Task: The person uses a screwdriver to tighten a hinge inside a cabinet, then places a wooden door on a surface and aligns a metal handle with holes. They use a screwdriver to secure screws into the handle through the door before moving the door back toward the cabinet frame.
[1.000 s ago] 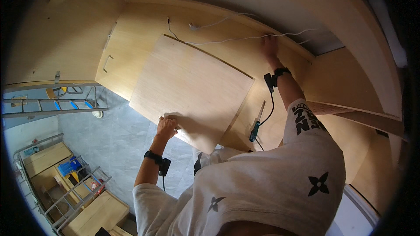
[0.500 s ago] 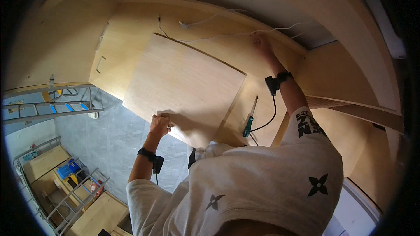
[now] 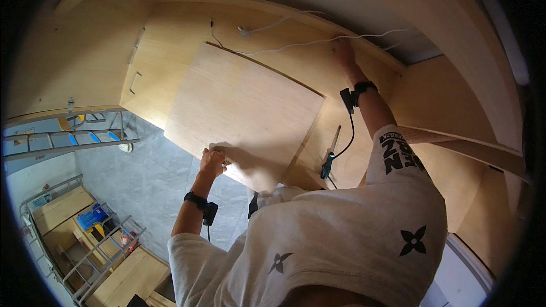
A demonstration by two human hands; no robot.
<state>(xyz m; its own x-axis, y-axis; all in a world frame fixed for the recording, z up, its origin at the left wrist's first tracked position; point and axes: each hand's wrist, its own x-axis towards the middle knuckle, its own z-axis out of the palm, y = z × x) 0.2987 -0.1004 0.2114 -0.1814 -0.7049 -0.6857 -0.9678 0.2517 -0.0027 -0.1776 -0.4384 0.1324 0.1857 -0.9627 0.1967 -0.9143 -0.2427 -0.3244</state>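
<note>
A pale wooden panel (image 3: 244, 108) lies at a slant on the wooden desk top, its near edge jutting over the floor. My left hand (image 3: 212, 161) is closed at that near edge; a small bright bit shows by its fingers, too small to name. My right hand (image 3: 344, 54) reaches to the desk's far right, low beside the back rail and the white cable (image 3: 318, 42). Shadow and blur hide its fingers. A screwdriver (image 3: 328, 165) with a dark green handle rests on the desk, right of the panel, its shaft pointing away from me.
A white plug (image 3: 244, 32) on a cord lies behind the panel. Black devices are strapped to both wrists, and the right one's cable (image 3: 351, 139) runs past the screwdriver. A metal ladder (image 3: 68, 139) is at the left; bunk-like frames with boards (image 3: 128, 276) stand lower left.
The whole view has shifted slightly. My right hand has turned at the back of the desk, where small dark bits showed beside its fingers before. My left hand stays at the panel's edge.
</note>
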